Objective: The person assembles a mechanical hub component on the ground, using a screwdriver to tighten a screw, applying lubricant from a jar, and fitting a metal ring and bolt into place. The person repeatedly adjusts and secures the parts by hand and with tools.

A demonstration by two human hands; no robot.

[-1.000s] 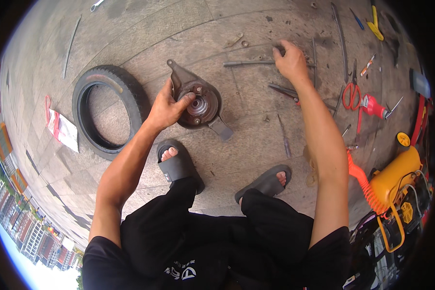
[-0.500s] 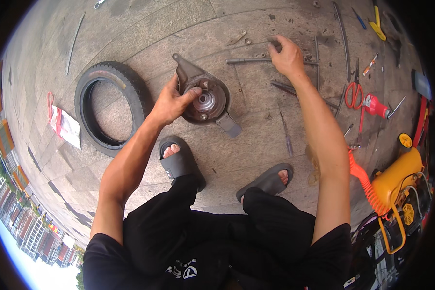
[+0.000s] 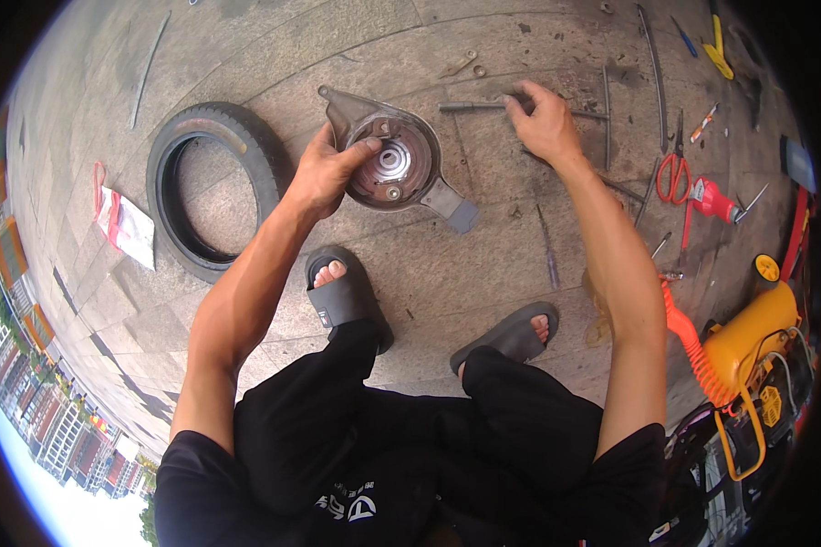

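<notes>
My left hand [image 3: 327, 169] grips the left rim of a round metal drum brake [image 3: 414, 187], its thumb on the inner face near the centre hole. A pointed bracket sticks out at its upper left, and a flat grey arm at its lower right. Over a long metal T-handle wrench [image 3: 470, 108] is my right hand [image 3: 549, 123], with curled fingers and the thumb near the index finger. What they hold, if anything, is hidden. Two small nuts [image 3: 480, 71] lie on the ground beyond the wrench. A black tyre [image 3: 166, 191] lies left of my left hand.
Red-handled scissors [image 3: 673, 179], a red bottle [image 3: 713, 199], a screwdriver [image 3: 551, 264] and long metal bars [image 3: 652, 73] lie to the right. A yellow air tank [image 3: 748, 337] with an orange coiled hose [image 3: 689, 351] stands at lower right. A white bag [image 3: 129, 228] lies far left.
The drum brake has turned slightly counterclockwise in my left hand, its grey arm swinging rightward. My right hand has drawn a little nearer to me. The view has shifted slightly.
</notes>
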